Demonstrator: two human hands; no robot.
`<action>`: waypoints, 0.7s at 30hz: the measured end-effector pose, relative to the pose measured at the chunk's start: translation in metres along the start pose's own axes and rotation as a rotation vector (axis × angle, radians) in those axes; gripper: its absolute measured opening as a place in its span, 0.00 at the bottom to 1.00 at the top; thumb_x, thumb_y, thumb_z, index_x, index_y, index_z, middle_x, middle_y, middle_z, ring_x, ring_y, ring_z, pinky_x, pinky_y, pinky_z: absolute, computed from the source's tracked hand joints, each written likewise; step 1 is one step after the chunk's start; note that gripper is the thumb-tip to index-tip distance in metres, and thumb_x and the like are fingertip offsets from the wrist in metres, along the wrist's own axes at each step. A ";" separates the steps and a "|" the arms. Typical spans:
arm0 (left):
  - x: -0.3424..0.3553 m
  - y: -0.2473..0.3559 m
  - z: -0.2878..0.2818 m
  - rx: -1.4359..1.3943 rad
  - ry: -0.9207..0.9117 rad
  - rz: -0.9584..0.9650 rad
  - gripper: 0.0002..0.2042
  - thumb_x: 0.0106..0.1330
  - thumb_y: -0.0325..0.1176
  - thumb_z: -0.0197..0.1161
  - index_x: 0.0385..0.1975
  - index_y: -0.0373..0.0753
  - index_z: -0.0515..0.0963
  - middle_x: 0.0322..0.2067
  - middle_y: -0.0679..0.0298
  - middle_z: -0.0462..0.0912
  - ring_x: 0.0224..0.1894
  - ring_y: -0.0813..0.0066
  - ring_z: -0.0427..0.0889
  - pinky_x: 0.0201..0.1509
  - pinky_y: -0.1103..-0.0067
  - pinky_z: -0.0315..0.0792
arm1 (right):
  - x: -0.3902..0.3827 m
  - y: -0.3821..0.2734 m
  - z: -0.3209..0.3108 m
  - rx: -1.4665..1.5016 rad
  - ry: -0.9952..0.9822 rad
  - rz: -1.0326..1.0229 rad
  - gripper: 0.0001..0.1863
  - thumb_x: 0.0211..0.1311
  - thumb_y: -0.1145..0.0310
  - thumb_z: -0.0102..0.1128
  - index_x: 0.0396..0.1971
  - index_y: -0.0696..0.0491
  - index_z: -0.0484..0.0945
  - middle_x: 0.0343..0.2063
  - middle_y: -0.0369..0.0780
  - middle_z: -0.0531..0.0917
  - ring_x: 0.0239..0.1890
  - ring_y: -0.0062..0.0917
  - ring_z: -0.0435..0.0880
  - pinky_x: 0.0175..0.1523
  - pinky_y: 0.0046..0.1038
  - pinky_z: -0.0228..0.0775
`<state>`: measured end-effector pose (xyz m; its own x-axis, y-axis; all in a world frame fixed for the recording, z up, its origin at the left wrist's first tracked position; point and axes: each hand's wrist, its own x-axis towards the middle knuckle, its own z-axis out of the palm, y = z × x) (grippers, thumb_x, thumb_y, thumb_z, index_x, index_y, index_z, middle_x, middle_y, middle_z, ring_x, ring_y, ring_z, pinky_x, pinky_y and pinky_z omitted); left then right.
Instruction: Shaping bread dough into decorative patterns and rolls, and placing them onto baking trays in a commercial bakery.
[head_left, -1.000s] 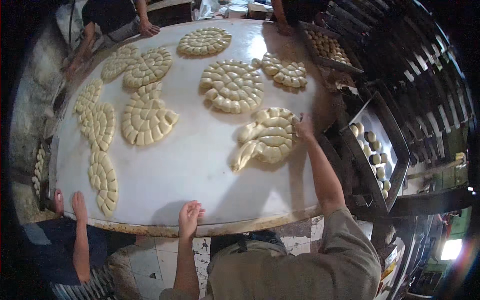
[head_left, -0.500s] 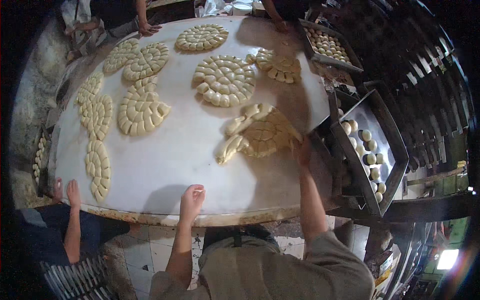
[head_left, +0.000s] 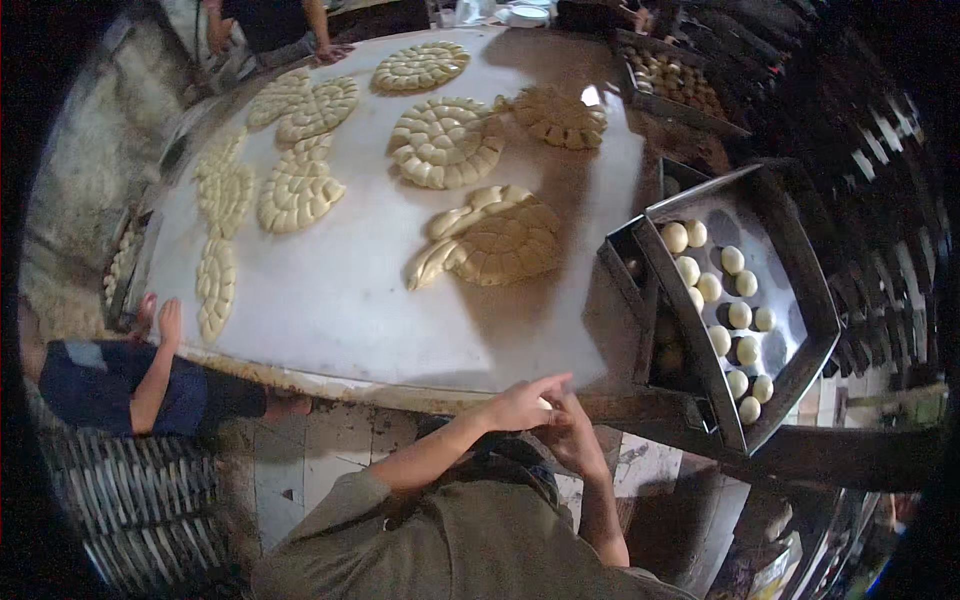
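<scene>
My left hand (head_left: 518, 407) and my right hand (head_left: 572, 437) meet just over the table's near edge. Their fingers are closed together around a small pale piece of dough (head_left: 545, 403), mostly hidden by them. Beyond them on the white tabletop (head_left: 360, 310) lies the nearest slab of dough (head_left: 500, 240), scored into segments, with a loose strip along its left side. A round coil of dough pieces (head_left: 447, 143) sits farther back. To the right of my hands, a metal tray (head_left: 790, 395) holds several dough balls (head_left: 740, 315).
More segmented dough lies at the left (head_left: 300, 195) and at the back (head_left: 420, 66). A second tray of dough balls (head_left: 680, 80) stands at the far right. One person's hand (head_left: 170, 322) rests at the left edge, another's hand (head_left: 333, 52) at the far edge. Slatted racks (head_left: 880, 200) line the right.
My right hand has left the right edge of the nearest dough slab and come back toward me. The left has moved right to meet it. The view has shifted toward the right.
</scene>
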<state>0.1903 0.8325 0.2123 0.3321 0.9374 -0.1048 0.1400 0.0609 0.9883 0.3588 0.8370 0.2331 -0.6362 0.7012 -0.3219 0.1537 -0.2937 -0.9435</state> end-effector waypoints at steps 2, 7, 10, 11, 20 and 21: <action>-0.007 0.008 -0.018 0.046 -0.029 -0.137 0.25 0.56 0.43 0.65 0.50 0.35 0.71 0.41 0.55 0.78 0.43 0.71 0.78 0.46 0.75 0.74 | 0.015 -0.014 0.010 -0.423 0.126 -0.435 0.33 0.45 0.86 0.57 0.55 0.56 0.62 0.44 0.48 0.71 0.40 0.39 0.78 0.44 0.34 0.72; -0.067 0.011 -0.093 0.004 0.355 -0.269 0.11 0.55 0.29 0.64 0.38 0.36 0.80 0.31 0.59 0.83 0.29 0.79 0.79 0.32 0.81 0.74 | 0.052 -0.030 0.024 -0.585 -0.044 -0.159 0.29 0.48 0.81 0.58 0.54 0.52 0.65 0.41 0.53 0.76 0.43 0.48 0.76 0.44 0.39 0.69; -0.119 0.001 -0.133 -0.068 0.715 -0.249 0.10 0.56 0.27 0.62 0.38 0.35 0.79 0.32 0.59 0.81 0.31 0.78 0.78 0.32 0.81 0.73 | 0.076 -0.024 0.038 -0.734 -0.150 -0.312 0.15 0.53 0.73 0.58 0.43 0.57 0.74 0.36 0.51 0.79 0.39 0.42 0.80 0.41 0.35 0.71; -0.135 -0.004 -0.145 -0.076 0.984 -0.355 0.11 0.57 0.28 0.61 0.40 0.36 0.78 0.35 0.59 0.81 0.33 0.77 0.78 0.37 0.80 0.73 | 0.082 -0.020 0.040 -0.753 -0.103 -0.264 0.15 0.53 0.73 0.58 0.43 0.57 0.74 0.36 0.51 0.79 0.39 0.42 0.80 0.41 0.35 0.71; -0.212 -0.086 -0.251 1.024 0.870 -0.427 0.21 0.42 0.45 0.73 0.34 0.43 0.74 0.41 0.61 0.72 0.50 0.64 0.65 0.54 0.67 0.61 | 0.111 0.018 0.025 -1.064 0.311 -0.091 0.34 0.52 0.56 0.63 0.55 0.58 0.62 0.49 0.52 0.72 0.51 0.49 0.69 0.53 0.47 0.59; -0.207 -0.090 -0.271 1.026 0.937 -0.392 0.22 0.42 0.45 0.73 0.35 0.43 0.74 0.41 0.61 0.71 0.52 0.62 0.62 0.56 0.66 0.58 | 0.123 0.021 0.023 -1.004 0.414 0.155 0.37 0.53 0.52 0.62 0.57 0.58 0.60 0.51 0.51 0.71 0.54 0.46 0.68 0.57 0.45 0.58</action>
<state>-0.1437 0.7256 0.1749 -0.5501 0.8190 0.1631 0.8068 0.4709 0.3569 0.2661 0.9022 0.1755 -0.2822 0.9214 -0.2672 0.8754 0.1334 -0.4646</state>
